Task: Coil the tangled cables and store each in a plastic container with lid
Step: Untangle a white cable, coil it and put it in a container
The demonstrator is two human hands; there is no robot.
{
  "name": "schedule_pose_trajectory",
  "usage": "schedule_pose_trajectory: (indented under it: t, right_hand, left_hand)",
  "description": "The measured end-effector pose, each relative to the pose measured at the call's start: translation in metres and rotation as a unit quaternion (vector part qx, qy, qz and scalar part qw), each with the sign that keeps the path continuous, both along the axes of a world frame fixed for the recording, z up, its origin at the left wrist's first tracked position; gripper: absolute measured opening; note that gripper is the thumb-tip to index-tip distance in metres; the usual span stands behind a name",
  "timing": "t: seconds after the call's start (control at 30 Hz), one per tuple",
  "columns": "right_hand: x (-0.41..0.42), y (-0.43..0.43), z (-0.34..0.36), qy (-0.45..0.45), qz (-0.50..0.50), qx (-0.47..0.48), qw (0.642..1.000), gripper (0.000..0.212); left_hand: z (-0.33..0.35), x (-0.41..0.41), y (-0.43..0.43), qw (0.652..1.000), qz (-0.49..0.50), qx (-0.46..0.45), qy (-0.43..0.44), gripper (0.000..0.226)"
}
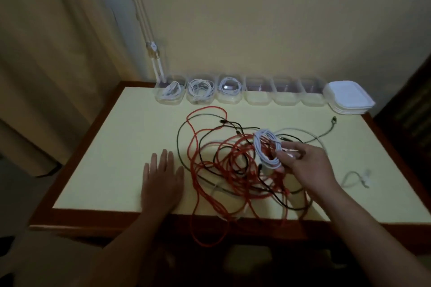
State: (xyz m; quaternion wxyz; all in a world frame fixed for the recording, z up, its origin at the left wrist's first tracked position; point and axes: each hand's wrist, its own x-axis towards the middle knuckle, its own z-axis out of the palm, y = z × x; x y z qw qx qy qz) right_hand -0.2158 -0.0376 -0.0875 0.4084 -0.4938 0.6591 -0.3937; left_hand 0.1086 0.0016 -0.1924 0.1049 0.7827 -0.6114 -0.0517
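The right hand (pixel 307 165) holds a coiled white cable (pixel 265 147) just above the right part of the tangle (pixel 228 170) of red and black cables. Its fingers (pixel 291 147) are curled round the coil's right rim and pinch the loops together. The left hand (pixel 163 177) lies flat on the desk (pixel 105 158) just left of the tangle, its own fingers straight and holding nothing.

Beyond the tangle, along the desk's far edge, stands a row of clear containers (pixel 285 100). The three at its left end hold white coils (none has a lid on yet). The first empty container (pixel 257 100) comes next, straight beyond the tangle's right part.

The next move seems to turn on this relation. The empty container lies forward of the gripping fingers and a little to their left, well apart, and the right hand is the nearer one. The coil is an oval whose long axis runs roughly away from the person. That looks to match the container's own length, so little turning should be needed. The stack of lids (pixel 349 98) sits beyond the tangle to the right, at the row's end.
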Motion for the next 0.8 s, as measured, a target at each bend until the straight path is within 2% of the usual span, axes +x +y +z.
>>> schedule_pose_trajectory:
  t: [0.1, 0.17, 0.4, 0.6, 0.73, 0.8]
  right_hand:
    - [0.013, -0.050, -0.007, 0.056, 0.011, -0.024, 0.998, 0.020]
    - [0.021, -0.086, -0.007, 0.119, 0.019, -0.043, 0.992, 0.024]
    - [0.053, -0.208, -0.004, 0.191, 0.026, -0.105, 0.976, 0.029]
    - [0.092, -0.290, -0.005, 0.298, 0.076, -0.179, 0.934, 0.030]
    - [0.106, -0.323, -0.013, 0.375, 0.114, -0.189, 0.900, 0.028]
    - [0.112, -0.331, -0.016, 0.450, 0.168, -0.168, 0.861, 0.031]
  left_hand:
    - [-0.002, 0.010, -0.027, 1.000, -0.005, -0.002, 0.019, 0.069]
    - [-0.002, 0.015, -0.042, 1.000, -0.006, -0.010, 0.026, 0.082]
    - [0.000, 0.026, -0.089, 1.000, -0.010, -0.012, 0.025, 0.099]
    - [-0.001, 0.030, -0.114, 0.999, -0.014, -0.020, 0.034, 0.097]
    - [-0.002, 0.032, -0.117, 0.999, -0.008, -0.023, 0.036, 0.097]
    - [-0.003, 0.031, -0.118, 0.999, -0.007, -0.025, 0.035, 0.097]
